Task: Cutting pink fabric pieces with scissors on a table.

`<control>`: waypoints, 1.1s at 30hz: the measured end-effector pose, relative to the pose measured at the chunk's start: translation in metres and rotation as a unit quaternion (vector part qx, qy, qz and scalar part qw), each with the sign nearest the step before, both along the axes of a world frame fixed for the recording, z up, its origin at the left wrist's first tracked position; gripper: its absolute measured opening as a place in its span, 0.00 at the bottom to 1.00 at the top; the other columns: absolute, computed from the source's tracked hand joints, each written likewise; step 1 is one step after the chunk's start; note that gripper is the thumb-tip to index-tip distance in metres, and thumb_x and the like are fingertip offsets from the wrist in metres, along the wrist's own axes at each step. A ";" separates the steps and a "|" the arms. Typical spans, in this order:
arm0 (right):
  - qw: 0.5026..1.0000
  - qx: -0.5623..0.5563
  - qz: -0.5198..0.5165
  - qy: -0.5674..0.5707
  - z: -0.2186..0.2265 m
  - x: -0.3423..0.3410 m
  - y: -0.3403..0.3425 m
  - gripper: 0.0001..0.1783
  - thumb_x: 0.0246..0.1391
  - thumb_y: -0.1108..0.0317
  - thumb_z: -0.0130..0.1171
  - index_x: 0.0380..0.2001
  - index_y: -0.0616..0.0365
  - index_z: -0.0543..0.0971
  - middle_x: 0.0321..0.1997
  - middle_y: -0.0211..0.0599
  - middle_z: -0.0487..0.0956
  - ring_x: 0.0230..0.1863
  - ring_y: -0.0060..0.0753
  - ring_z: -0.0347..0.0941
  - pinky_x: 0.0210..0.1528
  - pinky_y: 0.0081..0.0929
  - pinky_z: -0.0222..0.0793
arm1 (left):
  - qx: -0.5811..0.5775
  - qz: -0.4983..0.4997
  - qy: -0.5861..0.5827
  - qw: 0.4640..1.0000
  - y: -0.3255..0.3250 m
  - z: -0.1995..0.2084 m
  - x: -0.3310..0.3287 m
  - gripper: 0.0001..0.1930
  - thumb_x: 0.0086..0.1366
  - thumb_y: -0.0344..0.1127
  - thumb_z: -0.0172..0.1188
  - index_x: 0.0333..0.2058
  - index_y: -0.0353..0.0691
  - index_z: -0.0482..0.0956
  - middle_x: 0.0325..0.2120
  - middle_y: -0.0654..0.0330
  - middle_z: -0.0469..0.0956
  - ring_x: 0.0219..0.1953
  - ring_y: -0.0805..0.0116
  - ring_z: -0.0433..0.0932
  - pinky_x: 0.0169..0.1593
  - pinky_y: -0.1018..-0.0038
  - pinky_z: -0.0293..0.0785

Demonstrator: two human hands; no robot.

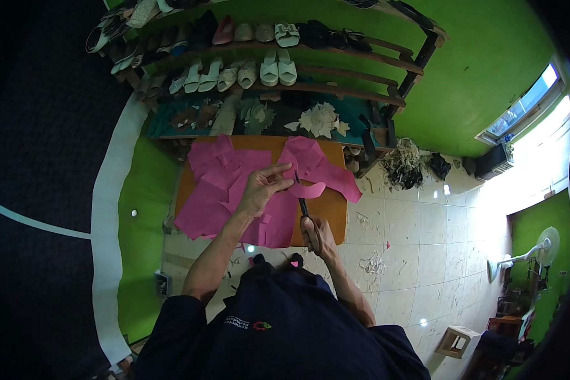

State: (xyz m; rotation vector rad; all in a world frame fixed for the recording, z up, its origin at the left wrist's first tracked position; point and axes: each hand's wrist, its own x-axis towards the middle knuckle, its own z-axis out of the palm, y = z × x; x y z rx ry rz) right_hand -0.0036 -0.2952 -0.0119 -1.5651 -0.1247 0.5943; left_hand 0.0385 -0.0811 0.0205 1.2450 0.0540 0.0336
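Over a small orange table, my left hand pinches a curved piece of pink sheet material between thumb and fingers. My right hand is wrapped round the handles of dark scissors, whose blades point away from me and meet the pink piece near my left fingertips. Whether the blades are parted is too small to tell. Flat pink sheets, overlapping and with cut edges, cover much of the tabletop under both hands. Another pink sheet hangs past the table's right edge.
A shoe rack with sandals and shoes stands beyond the table. Its lowest shelf holds piles of cut pieces. Scraps litter the tiled floor, with a tangled heap at right. A stool and a fan stand further right.
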 end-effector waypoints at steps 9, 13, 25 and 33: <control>0.999 0.004 0.018 -0.032 0.005 0.003 0.000 0.40 0.60 0.26 0.44 0.21 0.57 0.67 0.13 0.25 0.63 0.11 0.17 0.59 0.13 0.21 0.53 | -0.001 0.030 0.001 1.000 -0.017 0.006 -0.007 0.26 0.57 0.18 0.68 0.55 0.43 0.80 0.26 0.72 0.75 0.29 0.84 0.74 0.41 0.83 0.76; 0.999 -0.007 0.000 -0.033 0.003 0.002 0.001 0.40 0.58 0.25 0.46 0.20 0.55 0.66 0.13 0.24 0.62 0.11 0.17 0.58 0.13 0.21 0.53 | -0.021 0.046 0.003 0.999 -0.022 0.002 -0.010 0.27 0.57 0.18 0.68 0.55 0.43 0.79 0.27 0.72 0.75 0.28 0.83 0.73 0.41 0.84 0.76; 0.998 -0.021 -0.052 0.019 -0.004 0.000 0.007 0.36 0.51 0.29 0.63 0.19 0.53 0.67 0.15 0.20 0.61 0.15 0.15 0.57 0.16 0.22 0.52 | -0.035 0.070 0.026 0.997 -0.027 -0.003 -0.018 0.26 0.59 0.23 0.69 0.57 0.40 0.78 0.29 0.72 0.73 0.32 0.82 0.75 0.42 0.82 0.77; 0.995 -0.052 -0.088 0.005 -0.005 -0.005 0.008 0.37 0.49 0.33 0.67 0.15 0.57 0.68 0.15 0.21 0.61 0.19 0.17 0.55 0.20 0.28 0.50 | -0.054 0.095 0.031 0.993 -0.035 0.001 -0.021 0.25 0.59 0.22 0.69 0.56 0.38 0.78 0.28 0.71 0.74 0.33 0.82 0.76 0.43 0.82 0.76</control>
